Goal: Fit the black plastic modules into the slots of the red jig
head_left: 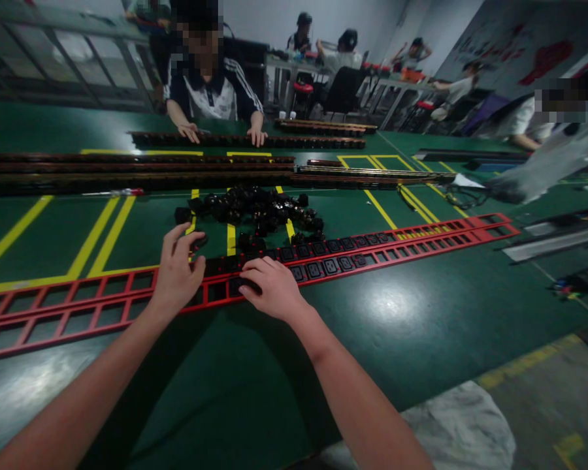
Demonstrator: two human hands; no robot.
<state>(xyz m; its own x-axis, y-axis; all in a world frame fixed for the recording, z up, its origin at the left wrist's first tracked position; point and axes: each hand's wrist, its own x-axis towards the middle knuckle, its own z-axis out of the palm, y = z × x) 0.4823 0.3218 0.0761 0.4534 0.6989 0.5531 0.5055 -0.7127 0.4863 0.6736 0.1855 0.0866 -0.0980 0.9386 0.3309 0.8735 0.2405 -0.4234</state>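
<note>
Left fingers (pixel 170 241) stand apart; right fingers (pixel 255 269), grip unclear, lie over the red frame (pixel 205 294); wall lettering (pixel 490 51) is illegibly blurred.

Red frame (pixel 205 294), black sockets (pixel 330 266) — green tabletop (pixel 353 333), yellow lines (pixel 94 238) — white-striped navy sleeve (pixel 245 85)

A long red frame (pixel 205 294), shaped like a double ladder, lies flat and slanted across the desk (pixel 396 352), its right end farther back than its left. Square black sockets (pixel 330 266) sit side by side in both rows just right of its middle, faces up; green shows through the openings toward the left end. Behind it, loose sockets (pixel 255 209) lie in a jumbled, shiny heap.
</note>
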